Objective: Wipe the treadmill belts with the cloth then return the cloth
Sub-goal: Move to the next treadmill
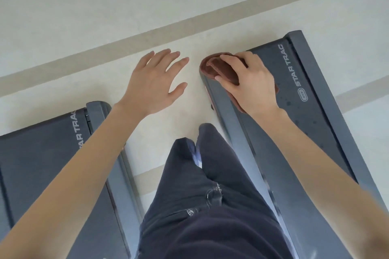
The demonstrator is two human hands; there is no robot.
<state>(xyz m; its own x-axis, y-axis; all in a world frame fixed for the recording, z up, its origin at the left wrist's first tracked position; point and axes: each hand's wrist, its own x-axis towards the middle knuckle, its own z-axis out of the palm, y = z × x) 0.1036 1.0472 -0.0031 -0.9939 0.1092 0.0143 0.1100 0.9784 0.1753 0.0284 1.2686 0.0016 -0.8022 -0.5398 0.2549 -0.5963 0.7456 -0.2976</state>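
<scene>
A brown cloth (212,67) lies bunched on the far left corner of the right treadmill belt (294,111), a dark grey belt marked STAR TRAC with small wet spots. My right hand (250,82) grips the cloth, fingers curled over it and pressing it down on the belt and its left side rail. My left hand (155,84) hovers over the pale floor between the two machines, fingers spread and holding nothing. The left treadmill belt (46,153) lies at the lower left, partly under my left forearm.
A pale tiled floor (105,17) with beige stripes runs beyond and between the treadmills. My legs in dark trousers (202,195) stand in the gap between the two machines. Grey side rails (328,101) border each belt.
</scene>
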